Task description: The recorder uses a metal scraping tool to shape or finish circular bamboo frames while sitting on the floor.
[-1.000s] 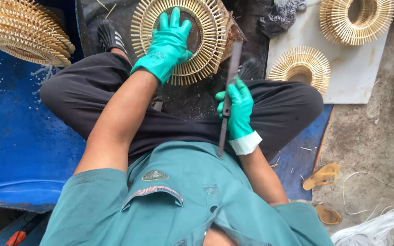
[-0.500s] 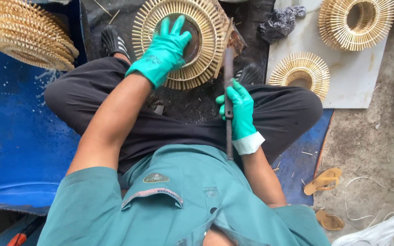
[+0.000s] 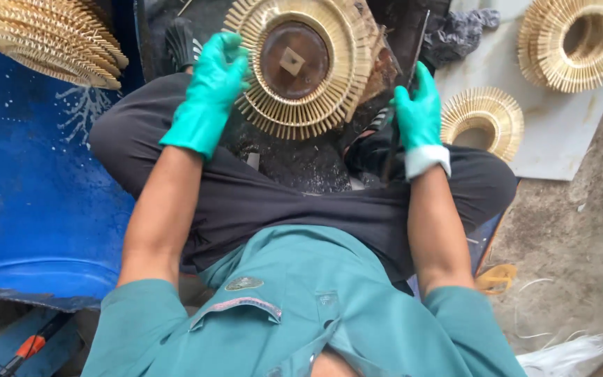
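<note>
I sit cross-legged in dark trousers and wear green rubber gloves. A round ring of pale bamboo sticks [image 3: 301, 70], fanned out around a rusty metal disc [image 3: 294, 59], lies on a dark block in front of me. My left hand [image 3: 211, 91] rests against the ring's left edge, fingers spread. My right hand [image 3: 419, 112] grips a long dark knife [image 3: 403, 91] held upright just right of the ring, its blade pointing away from me.
A blue plastic drum [image 3: 29, 188] lies at my left with a stack of stick rings [image 3: 50, 38] on it. More finished rings [image 3: 481, 122] [image 3: 572, 42] sit on a pale board [image 3: 560, 132] at the right. A dark cloth [image 3: 462, 31] lies behind. Red-handled tool [image 3: 26, 349] at lower left.
My left hand has slid off the ring's centre to its left edge, uncovering the metal disc. My right hand has lifted the knife up and forward beside the ring.
</note>
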